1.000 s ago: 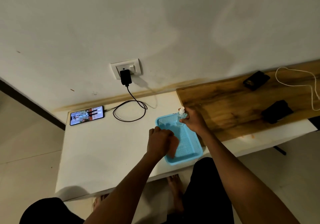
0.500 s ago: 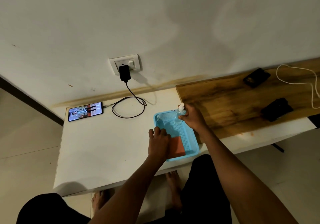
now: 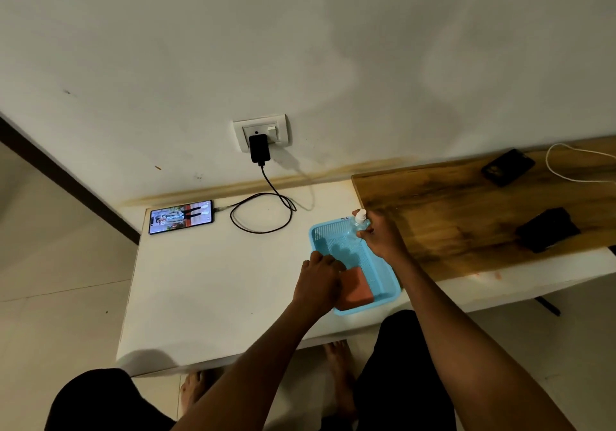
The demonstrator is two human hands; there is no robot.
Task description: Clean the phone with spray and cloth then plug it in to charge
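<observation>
The phone (image 3: 181, 221) lies screen-up and lit at the white table's far left, with a black cable (image 3: 263, 217) running from its end to the charger (image 3: 259, 148) in the wall socket. A blue mesh basket (image 3: 320, 230) sits at the table's near right. Inside its near end lies an orange cloth (image 3: 358, 289). My left hand (image 3: 318, 280) rests curled on the cloth's left edge. My right hand (image 3: 383, 239) grips a small clear spray bottle (image 3: 360, 219) with a white cap, upright at the basket's far right corner.
The white table (image 3: 216, 290) meets a wooden board (image 3: 466, 217) on the right. On the board lie two black objects (image 3: 508, 166) (image 3: 546, 234) and a white cable (image 3: 573, 164). The wall stands right behind the table. My knees and bare feet are under the front edge.
My left hand has lowered the orange cloth flat into the basket's near end. My right hand has stayed at the basket's far corner with the spray bottle.
</observation>
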